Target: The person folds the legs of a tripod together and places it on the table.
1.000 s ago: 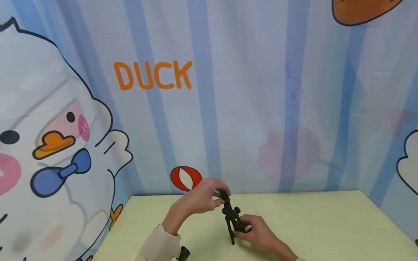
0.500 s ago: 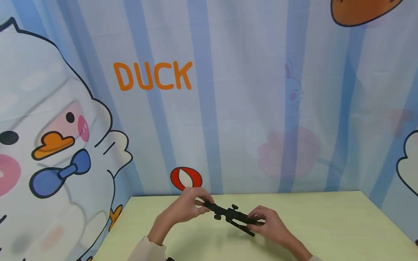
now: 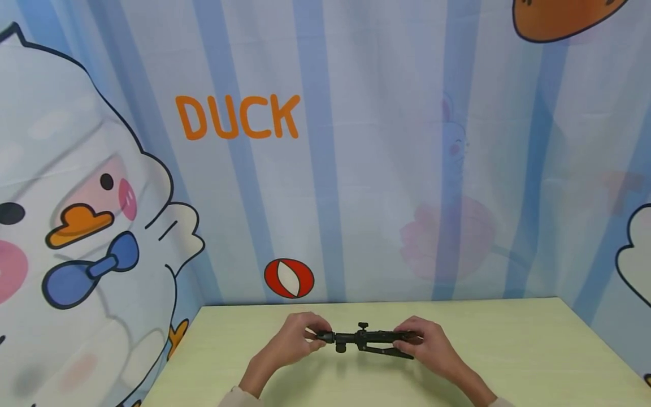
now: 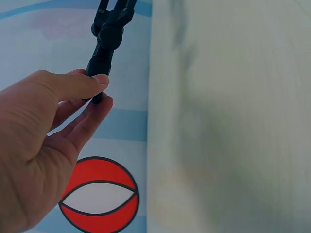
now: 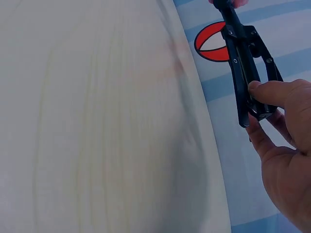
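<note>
A small black tripod (image 3: pixel 373 337) lies level in the air above the table, held between both hands. My left hand (image 3: pixel 295 339) pinches its head end between thumb and fingers, as the left wrist view shows, where the tripod's neck and knobs (image 4: pixel 109 36) slant upward. At the other end, my right hand (image 3: pixel 432 342) grips the legs near their feet. One leg (image 5: pixel 267 56) stands a little apart from the others in the right wrist view. The leg tips are partly hidden by the right hand's fingers in the head view.
A pale yellow tabletop (image 3: pixel 508 345) lies beneath the hands, with the tripod's soft shadow on it. Behind it hangs a blue striped curtain (image 3: pixel 386 141) printed with a duck, letters and a red-and-white ball (image 3: pixel 289 278).
The tripod has turned from upright, legs down, to level with its legs toward the right. The right hand has risen and moved right; the left hand has moved left and down.
</note>
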A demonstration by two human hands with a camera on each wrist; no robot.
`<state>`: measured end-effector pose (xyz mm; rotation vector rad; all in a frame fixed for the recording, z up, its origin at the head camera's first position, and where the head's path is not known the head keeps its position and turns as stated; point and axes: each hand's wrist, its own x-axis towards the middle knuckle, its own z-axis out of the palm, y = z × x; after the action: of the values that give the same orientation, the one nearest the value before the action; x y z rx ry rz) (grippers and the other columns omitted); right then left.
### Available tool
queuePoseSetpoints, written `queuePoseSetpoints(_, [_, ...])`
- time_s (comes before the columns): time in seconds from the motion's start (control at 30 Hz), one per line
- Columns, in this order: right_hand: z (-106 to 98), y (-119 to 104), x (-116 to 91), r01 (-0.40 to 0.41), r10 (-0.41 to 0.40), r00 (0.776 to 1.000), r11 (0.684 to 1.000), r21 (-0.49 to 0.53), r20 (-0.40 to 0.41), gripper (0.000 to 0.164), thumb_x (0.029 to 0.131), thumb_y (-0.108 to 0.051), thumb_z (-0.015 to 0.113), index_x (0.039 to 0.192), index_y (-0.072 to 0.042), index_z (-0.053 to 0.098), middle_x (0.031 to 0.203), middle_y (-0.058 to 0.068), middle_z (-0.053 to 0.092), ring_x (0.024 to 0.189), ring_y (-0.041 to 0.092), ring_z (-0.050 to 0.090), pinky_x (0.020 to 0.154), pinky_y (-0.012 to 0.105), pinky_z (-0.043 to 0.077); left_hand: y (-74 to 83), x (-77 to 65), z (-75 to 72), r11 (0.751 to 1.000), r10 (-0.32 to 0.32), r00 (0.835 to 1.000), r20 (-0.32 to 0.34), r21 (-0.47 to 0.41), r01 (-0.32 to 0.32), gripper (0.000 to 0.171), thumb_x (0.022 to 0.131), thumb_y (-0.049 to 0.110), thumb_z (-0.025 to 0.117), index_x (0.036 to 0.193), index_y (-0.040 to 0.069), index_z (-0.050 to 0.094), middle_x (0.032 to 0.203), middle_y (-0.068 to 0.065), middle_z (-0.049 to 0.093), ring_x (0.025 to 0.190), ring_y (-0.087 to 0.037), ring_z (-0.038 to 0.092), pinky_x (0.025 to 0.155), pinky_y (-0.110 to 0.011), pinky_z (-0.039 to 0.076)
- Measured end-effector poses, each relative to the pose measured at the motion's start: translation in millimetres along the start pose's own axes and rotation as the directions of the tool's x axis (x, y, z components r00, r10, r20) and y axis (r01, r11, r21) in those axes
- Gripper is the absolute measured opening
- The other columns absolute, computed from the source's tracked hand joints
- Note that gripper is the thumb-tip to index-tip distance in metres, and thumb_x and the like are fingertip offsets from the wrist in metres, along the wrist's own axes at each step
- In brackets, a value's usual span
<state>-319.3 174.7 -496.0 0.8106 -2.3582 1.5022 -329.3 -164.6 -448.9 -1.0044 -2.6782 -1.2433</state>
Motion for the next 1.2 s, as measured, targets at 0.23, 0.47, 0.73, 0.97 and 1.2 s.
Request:
queuePoseSetpoints(0.23, [-0.4,5.4,1.1,0.054,-0.049,0.997,0.995,-0.084,0.059,0.016,0.085,-0.001,0.084,0.100,-0.003,0.078,0.096,0.004,0.068,0.085,0.011,0.070,0.071,0.022,0.062,-14.1,-1.2,17.3,0.999,-0.038,0.999,0.026,0.019,0.037,0.025,0.086,-0.010,0.078,0.105,0.006,0.076,0.099,0.002,0.070,0.092,-0.014,0.071,0.078,-0.018,0.059])
queuePoseSetpoints(0.47, [0.4,13.4,0.5,0.144,-0.127,0.987,0.972,-0.188,0.096,0.016,0.082,0.001,0.086,0.095,-0.002,0.077,0.092,0.003,0.067,0.083,0.015,0.069,0.069,0.023,0.062,-25.0,-1.0,31.5,0.997,-0.066,0.996,0.066,0.052,0.062,0.025,0.087,-0.010,0.076,0.108,0.005,0.077,0.100,0.003,0.069,0.093,-0.014,0.070,0.079,-0.018,0.059])
queuePoseSetpoints(0.73, [-0.2,22.1,0.2,0.167,-0.136,0.982,0.952,-0.256,0.134,0.015,0.082,-0.004,0.087,0.094,-0.005,0.078,0.090,-0.001,0.067,0.082,0.013,0.067,0.068,0.024,0.062,-33.1,1.5,41.0,0.994,-0.038,0.996,0.079,0.101,0.030,0.026,0.088,-0.011,0.075,0.109,0.004,0.077,0.101,0.002,0.069,0.094,-0.011,0.068,0.079,-0.019,0.059])
queuePoseSetpoints(0.97, [-0.5,28.7,-0.9,0.127,-0.091,0.984,0.961,-0.244,0.154,0.015,0.084,-0.004,0.086,0.096,-0.003,0.078,0.093,0.000,0.067,0.084,0.014,0.068,0.068,0.024,0.062,-37.0,1.8,47.7,0.992,-0.038,0.997,0.068,0.122,0.029,0.027,0.086,-0.011,0.076,0.109,0.003,0.077,0.099,0.002,0.070,0.092,-0.007,0.066,0.079,-0.020,0.059])
queuePoseSetpoints(1.2, [-2.0,29.3,0.8,0.081,-0.043,0.985,0.972,-0.223,0.169,0.015,0.086,-0.003,0.083,0.099,-0.001,0.077,0.095,0.001,0.066,0.085,0.015,0.069,0.068,0.022,0.061,-38.2,4.1,48.3,0.987,-0.045,0.997,0.062,0.158,0.035,0.026,0.087,-0.009,0.076,0.110,0.004,0.077,0.099,0.002,0.070,0.091,-0.005,0.065,0.081,-0.020,0.059])
